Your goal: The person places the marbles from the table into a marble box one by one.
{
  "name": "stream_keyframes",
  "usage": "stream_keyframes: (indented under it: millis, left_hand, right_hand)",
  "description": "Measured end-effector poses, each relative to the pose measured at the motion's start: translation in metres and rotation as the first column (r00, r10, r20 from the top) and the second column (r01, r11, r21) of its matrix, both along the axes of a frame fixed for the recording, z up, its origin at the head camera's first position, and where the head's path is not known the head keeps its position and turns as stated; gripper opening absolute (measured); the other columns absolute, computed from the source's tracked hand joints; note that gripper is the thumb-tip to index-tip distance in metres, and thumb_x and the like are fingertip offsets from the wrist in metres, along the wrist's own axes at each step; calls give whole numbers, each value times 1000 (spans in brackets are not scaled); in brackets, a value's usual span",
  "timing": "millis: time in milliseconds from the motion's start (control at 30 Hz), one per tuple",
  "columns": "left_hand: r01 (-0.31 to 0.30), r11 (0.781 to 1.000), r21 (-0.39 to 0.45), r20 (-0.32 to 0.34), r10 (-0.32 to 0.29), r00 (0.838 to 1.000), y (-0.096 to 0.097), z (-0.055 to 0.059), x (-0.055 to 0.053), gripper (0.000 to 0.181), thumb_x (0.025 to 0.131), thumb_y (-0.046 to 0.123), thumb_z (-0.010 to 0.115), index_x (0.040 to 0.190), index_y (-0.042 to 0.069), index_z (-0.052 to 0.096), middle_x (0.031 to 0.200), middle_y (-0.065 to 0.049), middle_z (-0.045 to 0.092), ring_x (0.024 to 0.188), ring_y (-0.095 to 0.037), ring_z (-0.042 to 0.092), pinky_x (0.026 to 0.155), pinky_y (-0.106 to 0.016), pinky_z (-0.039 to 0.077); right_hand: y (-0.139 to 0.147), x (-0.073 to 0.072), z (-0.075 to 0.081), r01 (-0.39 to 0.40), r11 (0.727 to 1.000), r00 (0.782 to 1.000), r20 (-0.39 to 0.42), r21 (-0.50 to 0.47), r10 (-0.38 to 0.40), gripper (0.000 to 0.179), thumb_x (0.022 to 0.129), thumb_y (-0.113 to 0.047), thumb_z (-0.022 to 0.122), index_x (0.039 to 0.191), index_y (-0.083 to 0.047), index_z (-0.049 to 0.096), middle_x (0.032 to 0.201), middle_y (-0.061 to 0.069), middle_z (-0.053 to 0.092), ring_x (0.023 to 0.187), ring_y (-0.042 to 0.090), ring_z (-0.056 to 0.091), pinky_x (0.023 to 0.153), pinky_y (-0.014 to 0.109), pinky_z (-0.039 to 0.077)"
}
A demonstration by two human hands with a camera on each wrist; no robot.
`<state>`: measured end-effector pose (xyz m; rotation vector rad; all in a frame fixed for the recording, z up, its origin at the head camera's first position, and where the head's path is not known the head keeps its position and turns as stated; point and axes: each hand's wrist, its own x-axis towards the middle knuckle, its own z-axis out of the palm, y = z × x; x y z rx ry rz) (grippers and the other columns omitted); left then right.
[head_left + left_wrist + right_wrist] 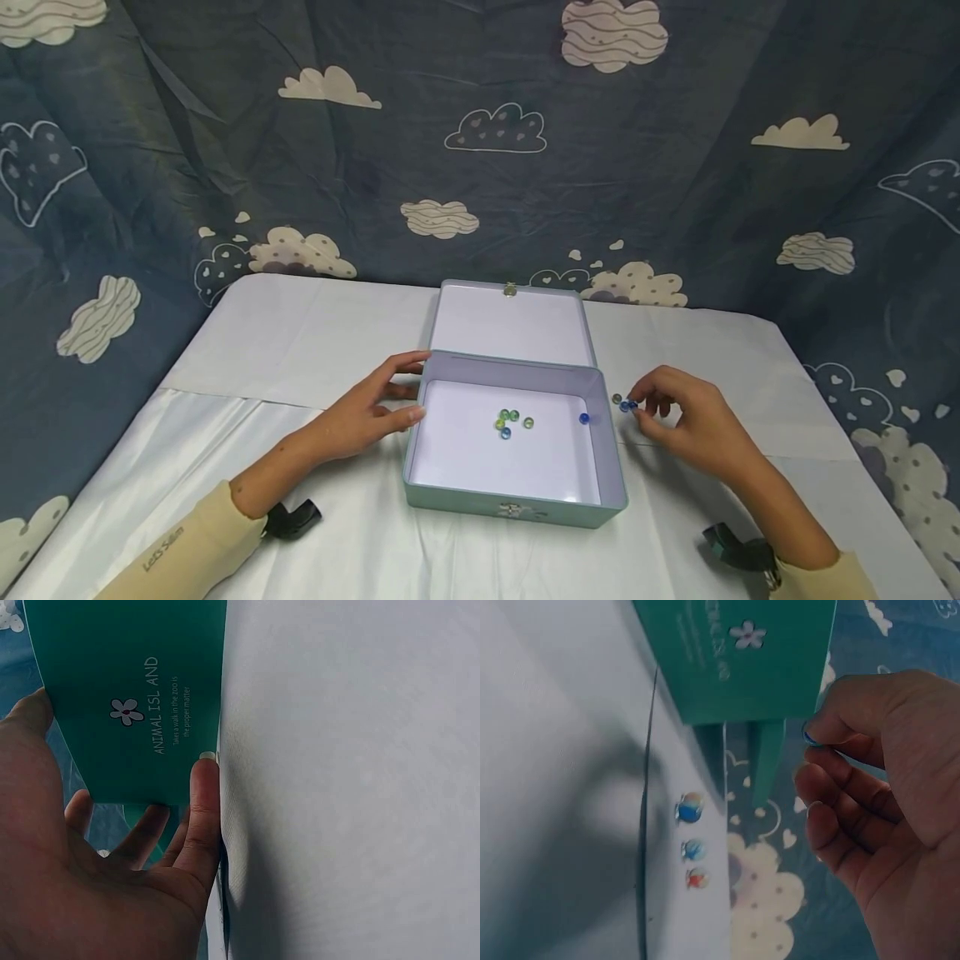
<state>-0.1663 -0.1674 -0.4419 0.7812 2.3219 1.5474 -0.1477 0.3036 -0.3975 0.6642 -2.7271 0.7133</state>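
Note:
A green tin box (517, 514) with a pale inside stands on the table, its lid (513, 321) folded back. Several glass marbles (506, 433) lie on the box floor, and a dark blue one (584, 418) sits near its right wall. My left hand (367, 412) rests its extended fingers and thumb against the left side of the box. Right of the box, my right hand (690, 417) pinches a blue marble (808, 736) between thumb and index finger, above the table. Three marbles (690, 808) lie on the table near that hand.
A white cloth (315, 333) covers the table, with a seam or fold running across it. Behind hangs a dark blue curtain (412, 167) with cloud prints. Black wrist devices (292, 521) are on both forearms.

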Motion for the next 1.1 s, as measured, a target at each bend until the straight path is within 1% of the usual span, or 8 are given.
stream_keyframes:
  millis: [200,367,500,600,667,933,1100]
  left_hand:
    - [-2,1000,-4,3,2,1000,0,0,0,73,106,28,69,166,35,27,166,-10,36,138,-37,57,88,-34,62]
    - [-3,1000,-2,1,3,1000,0,-1,-1,73,106,28,70,166,36,28,166,-9,36,137,-37,57,87,-35,62]
    - [-4,1000,-6,3,4,1000,0,-1,-1,73,106,29,70,166,36,28,165,-9,37,138,-36,57,88,-35,62]
    - [-6,1000,-5,1,6,1000,0,-2,-1,73,106,28,70,166,36,28,165,-9,37,137,-36,58,87,-35,62]
    - [-6,1000,-5,1,6,1000,0,-2,-1,74,106,28,70,166,35,28,165,-9,37,137,-36,58,87,-35,62]
    - [-1,1000,1,0,1,1000,0,-2,-1,74,106,27,69,165,37,27,165,-8,37,137,-36,58,88,-36,62]
    - [1,1000,1,-1,-1,1000,-1,-1,-1,73,106,27,69,165,37,27,164,-8,38,137,-36,58,88,-36,62]
  right_hand:
    - [-7,6,7,-22,1000,1000,-4,-11,22,35,80,6,85,102,-18,73,98,-9,70,79,9,61,70,19,54]
    - [-13,10,12,-53,998,999,4,-40,53,39,80,7,86,103,-21,72,101,-12,70,79,7,61,70,19,55]
    - [-19,13,12,-82,995,997,5,-64,82,44,78,9,86,103,-24,72,100,-15,69,79,7,61,69,21,56]
    - [-22,14,12,-105,991,994,1,-79,106,45,78,10,85,104,-24,73,100,-15,69,79,7,62,68,24,57]
    - [-22,14,11,-113,990,994,0,-85,114,44,78,10,85,104,-24,73,100,-16,69,78,7,62,68,24,57]
    - [-24,14,11,-115,989,993,15,-91,117,40,80,9,84,105,-21,73,101,-15,69,80,7,62,69,21,55]
    - [-26,14,11,-120,988,992,12,-100,122,41,80,9,84,105,-21,74,100,-14,70,80,7,61,69,21,55]
